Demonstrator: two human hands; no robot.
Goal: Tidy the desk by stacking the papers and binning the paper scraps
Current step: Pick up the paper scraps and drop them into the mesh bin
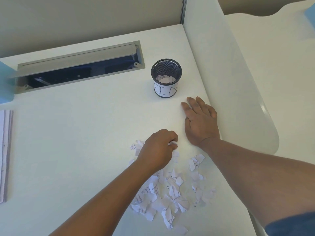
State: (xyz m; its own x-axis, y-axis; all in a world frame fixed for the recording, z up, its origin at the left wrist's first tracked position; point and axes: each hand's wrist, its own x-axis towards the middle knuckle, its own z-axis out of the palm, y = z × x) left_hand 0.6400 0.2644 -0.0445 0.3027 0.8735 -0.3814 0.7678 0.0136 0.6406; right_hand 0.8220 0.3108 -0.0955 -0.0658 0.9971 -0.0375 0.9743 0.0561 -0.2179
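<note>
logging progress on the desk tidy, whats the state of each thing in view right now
left hand: fingers curled, pinching paper scraps from the pile
right hand: flat, palm down on the desk, holding nothing
mesh bin: upright, some scraps already inside
paper scraps: most loose on the desk, not yet binned
stacked papers: lying at the left edge
cable hatch: lid open

Bright, even, diffuse light, source unclear, possibly overhead. Soft faint shadows under the left hand (159,149) and right hand (200,121). Mild glare on the divider edge (265,109). Wide-angle bending at edges; blue blurs in corners.
</note>
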